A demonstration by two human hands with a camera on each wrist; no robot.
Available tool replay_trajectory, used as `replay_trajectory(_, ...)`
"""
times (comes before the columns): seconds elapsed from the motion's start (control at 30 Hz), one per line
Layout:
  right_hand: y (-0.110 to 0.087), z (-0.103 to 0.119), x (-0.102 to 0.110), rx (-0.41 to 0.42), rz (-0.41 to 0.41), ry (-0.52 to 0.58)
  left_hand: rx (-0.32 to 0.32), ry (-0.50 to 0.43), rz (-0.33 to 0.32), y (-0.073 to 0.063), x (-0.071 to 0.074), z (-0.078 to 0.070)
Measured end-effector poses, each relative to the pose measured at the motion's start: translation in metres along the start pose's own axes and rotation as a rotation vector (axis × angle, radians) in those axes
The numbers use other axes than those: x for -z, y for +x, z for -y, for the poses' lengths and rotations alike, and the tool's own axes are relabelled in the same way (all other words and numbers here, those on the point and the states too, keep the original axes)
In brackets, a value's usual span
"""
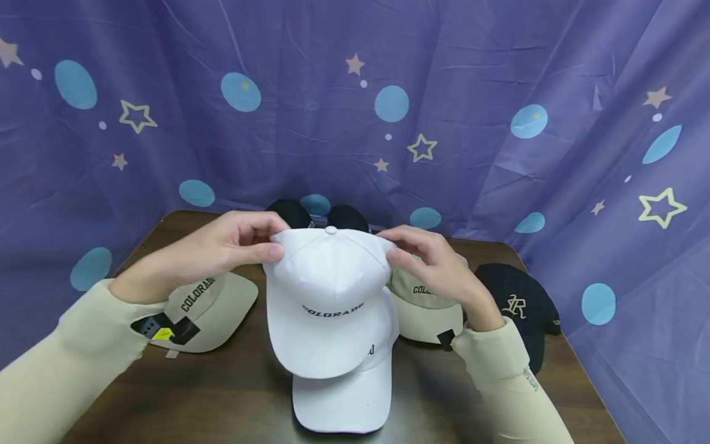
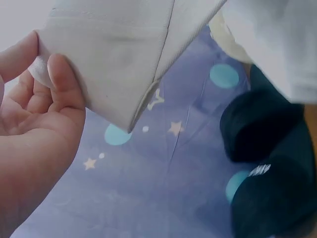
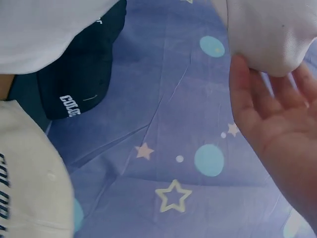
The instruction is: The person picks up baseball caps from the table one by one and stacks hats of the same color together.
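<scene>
A white baseball cap [image 1: 327, 290] with dark COLORADO lettering is held up over the middle of the table, its brim toward me. My left hand [image 1: 235, 243] pinches the cap's left side between thumb and fingers. On the opposite side, my right hand [image 1: 432, 259] grips the crown with thumb and fingertips. Below and partly behind it, a second white cap [image 1: 344, 398] shows its brim and a bit of lettering; the rest is hidden. In the left wrist view the held cap's pale cloth [image 2: 109, 59] narrows to a corner beside the fingers.
Cream COLORADO caps lie on the left [image 1: 222, 314] and right [image 1: 424, 308] of the brown table [image 1: 222, 394]. A black cap [image 1: 516, 302] with a gold emblem sits at the far right. Two dark caps stand at the back, before a purple star-patterned curtain [image 1: 310, 111].
</scene>
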State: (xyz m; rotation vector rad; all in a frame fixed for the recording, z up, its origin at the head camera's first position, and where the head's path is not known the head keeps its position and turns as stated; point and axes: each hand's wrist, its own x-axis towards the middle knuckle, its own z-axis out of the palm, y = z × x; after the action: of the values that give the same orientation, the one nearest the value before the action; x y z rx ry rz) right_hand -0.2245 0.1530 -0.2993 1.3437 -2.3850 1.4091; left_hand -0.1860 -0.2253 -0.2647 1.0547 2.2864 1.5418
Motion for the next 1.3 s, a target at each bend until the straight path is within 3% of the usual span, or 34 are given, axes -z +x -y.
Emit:
replay_trajectory(0.2, -0.018, -0.018, -0.004, -0.064, 0.107, 0.142, 0.100, -0.077, -0.049, 0.004, -0.019, 0.017)
replay_trajectory(0.5, -0.042, -0.046, -0.007, -0.133, 0.154, 0.247, 0.223, -0.237, -0.044, 0.006, -0.050, 0.048)
replay_trajectory(0.83, -0.055, -0.065, -0.014, -0.257, 0.204, 0.209, 0.338, -0.290, -0.035, 0.007, -0.065, 0.075)
replay_trajectory(1.13, -0.058, -0.080, -0.020, -0.317, 0.291, 0.287, 0.366, -0.320, -0.033, 0.007, -0.070, 0.097)
replay_trajectory(1.3, -0.059, -0.083, -0.023, -0.354, 0.351, 0.371, 0.365, -0.276, -0.005, 0.007, -0.072, 0.104)
